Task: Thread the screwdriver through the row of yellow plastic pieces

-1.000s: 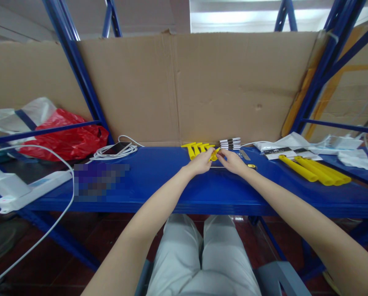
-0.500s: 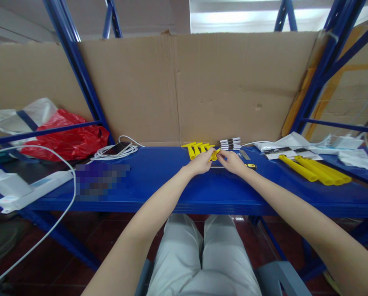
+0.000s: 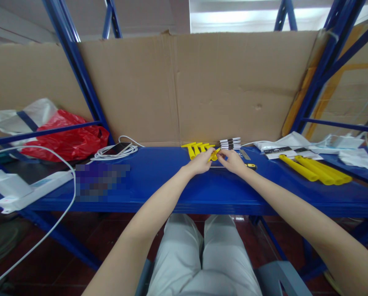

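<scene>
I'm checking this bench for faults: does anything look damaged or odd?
The cardboard backing: dented toward the right, its top edge ragged. A pixelated patch, unnaturally blocky, hides some tabletop at left. The yellow piece held by left hand and right hand is too covered to judge.

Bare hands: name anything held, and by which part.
A small yellow plastic piece, held by left hand and right hand; gripped part too small to tell.

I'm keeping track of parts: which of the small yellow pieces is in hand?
The rightmost small yellow piece, held by the left hand and right hand together; the other yellow pieces lie lined up toward its left.
</scene>
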Demonstrator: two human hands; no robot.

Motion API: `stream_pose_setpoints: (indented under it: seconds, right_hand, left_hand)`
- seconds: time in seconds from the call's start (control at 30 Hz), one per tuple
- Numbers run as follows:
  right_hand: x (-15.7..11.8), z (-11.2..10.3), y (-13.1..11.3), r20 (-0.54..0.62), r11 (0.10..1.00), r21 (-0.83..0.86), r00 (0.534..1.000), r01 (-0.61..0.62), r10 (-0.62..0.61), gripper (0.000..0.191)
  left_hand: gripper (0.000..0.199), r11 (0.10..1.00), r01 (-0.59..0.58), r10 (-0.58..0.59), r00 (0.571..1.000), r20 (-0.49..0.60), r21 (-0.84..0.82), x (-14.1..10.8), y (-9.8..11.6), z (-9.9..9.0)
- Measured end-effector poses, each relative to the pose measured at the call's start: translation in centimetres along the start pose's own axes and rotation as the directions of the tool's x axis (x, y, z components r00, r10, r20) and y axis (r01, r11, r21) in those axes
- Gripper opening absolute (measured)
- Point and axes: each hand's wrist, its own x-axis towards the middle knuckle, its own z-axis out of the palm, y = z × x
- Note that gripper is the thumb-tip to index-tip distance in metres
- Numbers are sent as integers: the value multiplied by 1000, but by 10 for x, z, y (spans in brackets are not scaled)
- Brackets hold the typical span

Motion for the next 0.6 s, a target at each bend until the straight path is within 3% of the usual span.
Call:
stream_pose_setpoints:
  seconds: [0.27, 0.6]
  right_hand:
    - [-1, 1, -3, -94, 996, 77, 994, -50, 57, 13]
    - [-1, -1, -5, -106, 993, 110, 993, -37, 49, 10]
  left_hand:
    - [41, 1000, 3, -3, 1000, -15, -22, 0, -2, 0]
    - [38, 999, -17, 16, 1000, -22, -48, 1, -2, 1]
